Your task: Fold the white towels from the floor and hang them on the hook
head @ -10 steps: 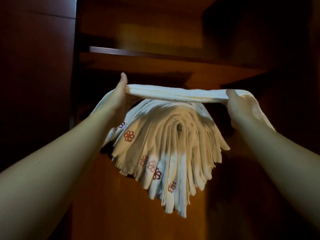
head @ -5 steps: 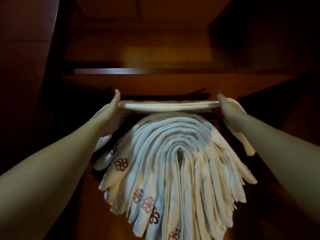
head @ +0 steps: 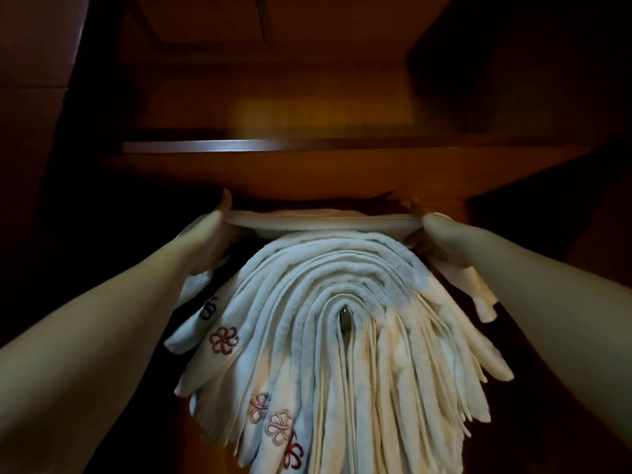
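Observation:
A folded white towel (head: 325,220) is stretched flat and level between my two hands, just above a thick stack of hanging towels (head: 328,354). My left hand (head: 212,234) grips its left end, my right hand (head: 431,230) grips its right end, and the loose ends droop below each hand. The stack hangs draped over a metal hook (head: 344,321), whose tip shows in the middle of the folds. Several of the hung towels carry embroidered flower marks on their left edges.
A dark wooden wardrobe surrounds the towels. A wooden shelf (head: 307,155) runs across just above my hands. Dark side panels stand at left and right, and a wooden back panel lies behind the stack.
The view has tilted and drawn closer, so the stack fills more of the frame. Both hands still hold the towel stretched level, now right over the top of the stack.

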`<action>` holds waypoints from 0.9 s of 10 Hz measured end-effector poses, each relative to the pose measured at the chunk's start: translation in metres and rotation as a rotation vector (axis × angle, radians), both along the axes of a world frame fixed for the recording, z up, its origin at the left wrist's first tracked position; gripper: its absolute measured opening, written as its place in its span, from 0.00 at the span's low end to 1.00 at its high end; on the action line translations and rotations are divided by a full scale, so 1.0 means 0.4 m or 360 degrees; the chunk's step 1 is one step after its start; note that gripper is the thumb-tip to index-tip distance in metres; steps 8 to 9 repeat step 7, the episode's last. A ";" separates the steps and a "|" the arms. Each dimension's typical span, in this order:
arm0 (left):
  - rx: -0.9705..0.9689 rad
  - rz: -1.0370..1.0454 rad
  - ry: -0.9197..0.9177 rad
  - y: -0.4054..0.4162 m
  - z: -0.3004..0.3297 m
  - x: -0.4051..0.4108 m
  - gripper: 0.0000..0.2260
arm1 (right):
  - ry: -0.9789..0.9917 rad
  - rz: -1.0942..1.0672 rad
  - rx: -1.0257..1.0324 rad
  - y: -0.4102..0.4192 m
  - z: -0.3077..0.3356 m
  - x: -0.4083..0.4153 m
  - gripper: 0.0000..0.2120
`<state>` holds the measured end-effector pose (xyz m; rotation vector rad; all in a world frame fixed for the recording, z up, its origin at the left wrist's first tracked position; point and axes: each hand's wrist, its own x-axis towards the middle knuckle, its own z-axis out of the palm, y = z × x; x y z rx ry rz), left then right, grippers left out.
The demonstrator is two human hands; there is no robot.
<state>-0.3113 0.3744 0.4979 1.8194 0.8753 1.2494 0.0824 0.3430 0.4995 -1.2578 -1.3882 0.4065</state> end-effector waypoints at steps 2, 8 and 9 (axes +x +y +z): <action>-0.0167 0.0033 -0.0046 0.010 -0.139 -0.012 0.48 | 0.0173 0.0135 -0.0282 0.007 -0.103 0.048 0.40; -0.0397 0.0846 -0.0679 -0.068 -0.509 -0.109 0.36 | 0.0002 -0.0557 -0.0534 -0.154 -0.399 0.078 0.26; -0.0397 0.0846 -0.0679 -0.068 -0.509 -0.109 0.36 | 0.0002 -0.0557 -0.0534 -0.154 -0.399 0.078 0.26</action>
